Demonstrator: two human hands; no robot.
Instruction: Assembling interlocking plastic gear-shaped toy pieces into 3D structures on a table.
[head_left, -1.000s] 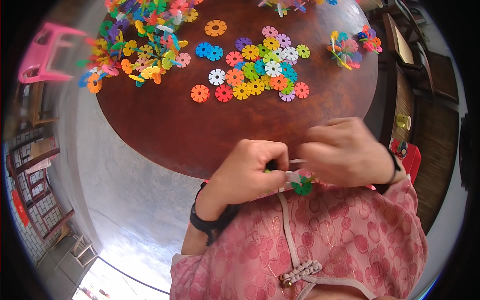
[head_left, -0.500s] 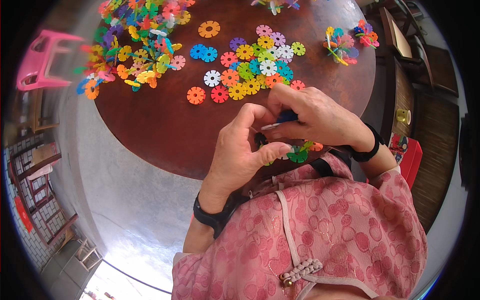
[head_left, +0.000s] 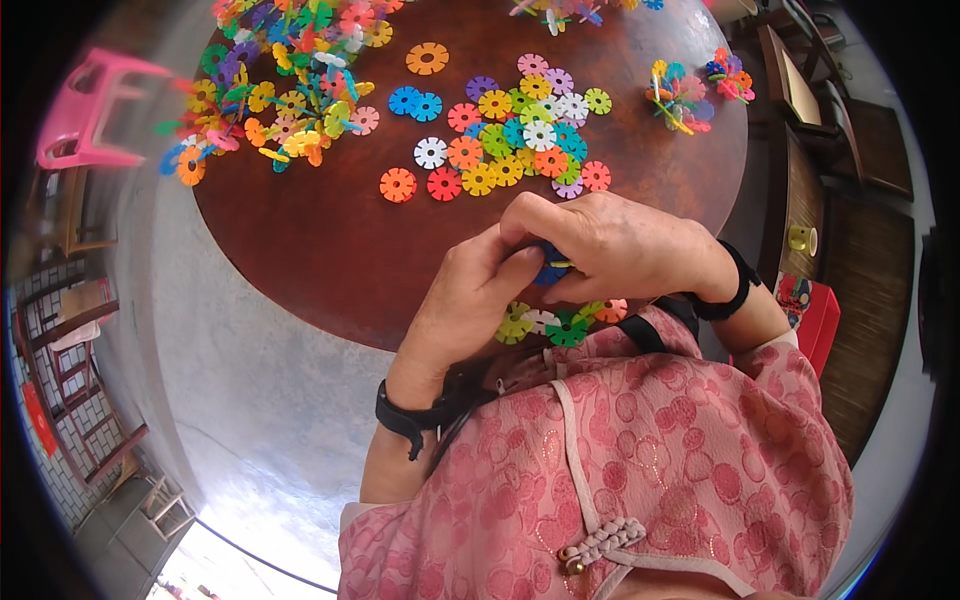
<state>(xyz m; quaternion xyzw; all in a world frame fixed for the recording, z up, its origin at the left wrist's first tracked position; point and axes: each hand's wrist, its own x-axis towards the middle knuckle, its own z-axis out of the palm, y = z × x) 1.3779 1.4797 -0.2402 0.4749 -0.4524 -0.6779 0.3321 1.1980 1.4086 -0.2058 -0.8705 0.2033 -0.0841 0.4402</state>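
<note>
Both my hands meet above the near part of the round table, closed around a dark blue notched plastic disc (head_left: 551, 265). My left hand (head_left: 462, 285) pinches it from the left with thumb and fingers. From the right, my right hand (head_left: 610, 240) curls over the same disc, hiding much of it. A thin yellow edge shows against the blue; I cannot tell whether it is a second disc joined to it. Just below the hands, at the table's near edge, lie several discs, among them a green disc (head_left: 567, 328) and a yellow-green disc (head_left: 515, 323).
Loose colourful discs (head_left: 495, 140) lie spread on the brown table (head_left: 290, 240). A big cluster of joined discs (head_left: 290, 90) stands at far left, with smaller disc balls (head_left: 682, 95) at far right. A pink stool (head_left: 95, 110) is left of the table, a red stool (head_left: 820, 315) on the right.
My hands have drawn together, and my left fingers now close on the blue disc. The white edge seen earlier between the fingers no longer shows; a yellow one does.
</note>
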